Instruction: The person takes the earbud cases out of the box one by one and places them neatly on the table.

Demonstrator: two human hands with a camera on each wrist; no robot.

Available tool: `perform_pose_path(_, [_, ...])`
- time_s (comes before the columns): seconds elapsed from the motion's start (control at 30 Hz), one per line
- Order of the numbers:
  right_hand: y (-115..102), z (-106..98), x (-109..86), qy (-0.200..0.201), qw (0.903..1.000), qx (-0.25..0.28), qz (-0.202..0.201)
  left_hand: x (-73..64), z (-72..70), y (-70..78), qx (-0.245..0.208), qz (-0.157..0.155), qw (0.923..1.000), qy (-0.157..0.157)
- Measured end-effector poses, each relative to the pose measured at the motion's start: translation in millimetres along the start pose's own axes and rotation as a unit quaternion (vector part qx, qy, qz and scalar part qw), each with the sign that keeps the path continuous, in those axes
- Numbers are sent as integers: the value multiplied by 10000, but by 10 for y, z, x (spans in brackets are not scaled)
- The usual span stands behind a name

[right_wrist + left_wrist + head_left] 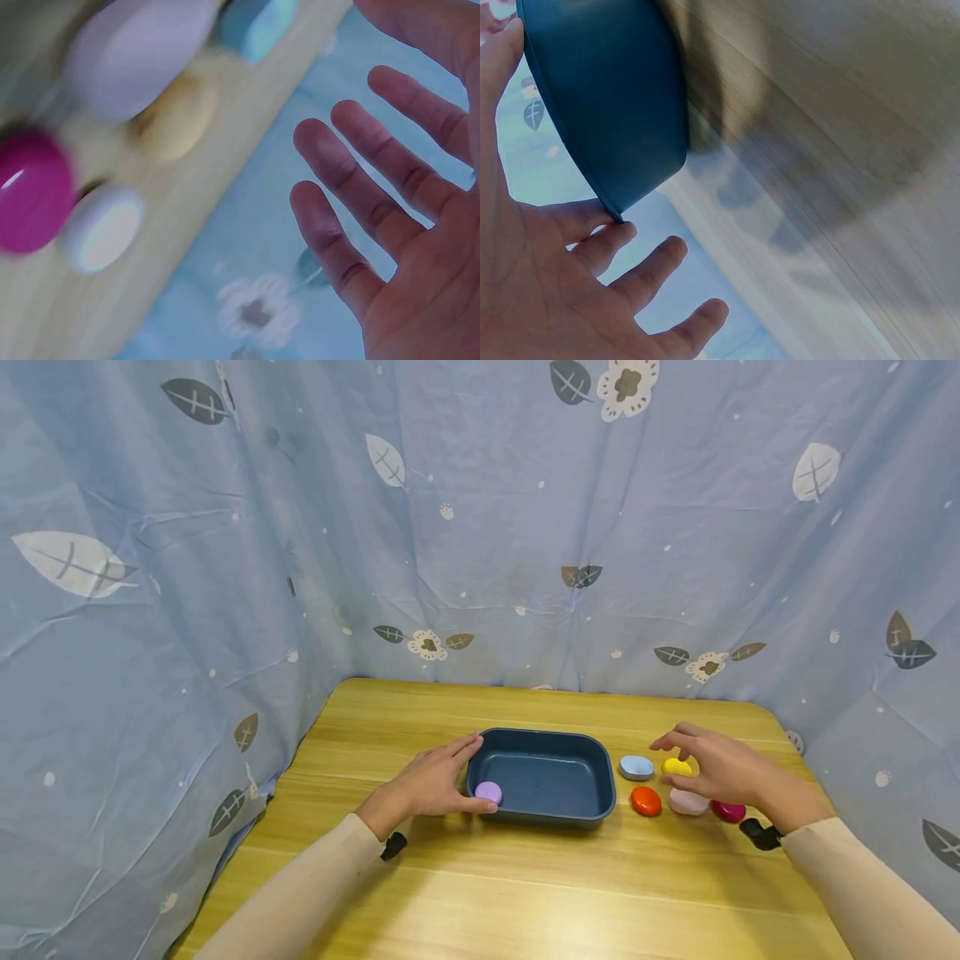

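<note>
A dark blue rectangular tray with rounded corners stands mid-table, a round lilac piece in its front left corner. My left hand holds the tray's left end between thumb and forefinger; the other fingers are spread loose in the left wrist view. My right hand hovers with relaxed, parted fingers and nothing in them. Under and beside it lie glossy rounded pieces: yellow, pale pink, magenta, red-orange and light blue. A white piece shows in the right wrist view, hidden from the head view.
The yellow wooden table ends at a back edge close to a blue patterned curtain. The curtain also hangs along both sides. A black wrist strap part shows at my right wrist.
</note>
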State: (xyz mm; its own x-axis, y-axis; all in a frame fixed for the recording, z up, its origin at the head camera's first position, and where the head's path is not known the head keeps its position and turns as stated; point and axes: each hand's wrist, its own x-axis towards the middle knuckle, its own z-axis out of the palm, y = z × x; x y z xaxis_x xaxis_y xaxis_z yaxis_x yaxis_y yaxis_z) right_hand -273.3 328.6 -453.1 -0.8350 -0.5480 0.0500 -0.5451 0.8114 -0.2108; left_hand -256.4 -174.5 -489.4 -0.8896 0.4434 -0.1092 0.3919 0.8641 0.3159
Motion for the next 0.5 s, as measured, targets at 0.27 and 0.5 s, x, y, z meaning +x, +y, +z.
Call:
perform_pose_path(0.27, [-439, 41, 478, 54, 9960, -51, -892, -5, -9, 8, -24, 32, 10000, 2])
perform_pose_path(0.5, [-832, 97, 881, -214, 9881, -81, -1521, -9, -5, 3, -35, 8, 10000, -8])
